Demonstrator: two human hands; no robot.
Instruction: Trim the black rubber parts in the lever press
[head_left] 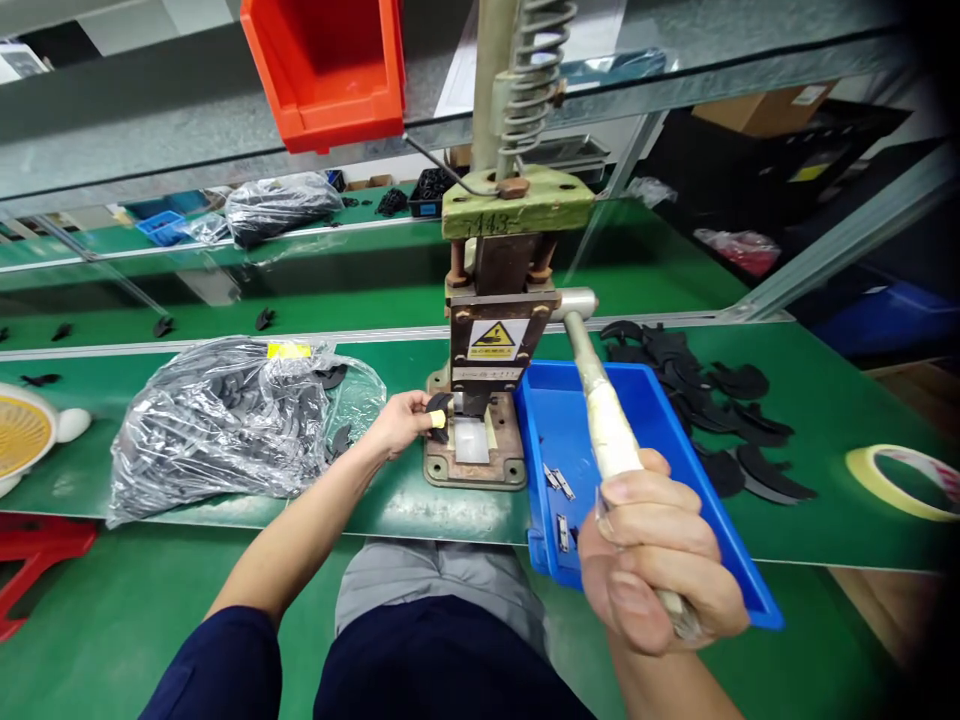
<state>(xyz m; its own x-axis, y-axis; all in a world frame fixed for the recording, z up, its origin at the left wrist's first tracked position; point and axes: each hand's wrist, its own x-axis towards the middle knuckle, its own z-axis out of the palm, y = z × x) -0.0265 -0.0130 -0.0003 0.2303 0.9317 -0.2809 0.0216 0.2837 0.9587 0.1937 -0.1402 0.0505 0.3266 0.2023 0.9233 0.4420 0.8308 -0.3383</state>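
My left hand (401,424) pinches a curved black plastic part (440,435) at the left side of the press's lower block. A small yellow patch shows at the fingertips; whether it is on a finger or the part, I cannot tell. My right hand (664,555) is wrapped around the taped lever handle (604,405) of the hand press (491,270), which slants down toward me. Under the ram lies a pale metal plate (472,441) on the press base (480,474). A warning label (496,340) is on the press front.
Right of the press stands a blue tray (652,385) with several small metal pieces (559,482). Beyond it are piled black parts (675,375) and a tape roll (904,482). At left lie a plastic bag (225,430) of black parts and a yellow basket (22,432). An orange bin (330,75) is above.
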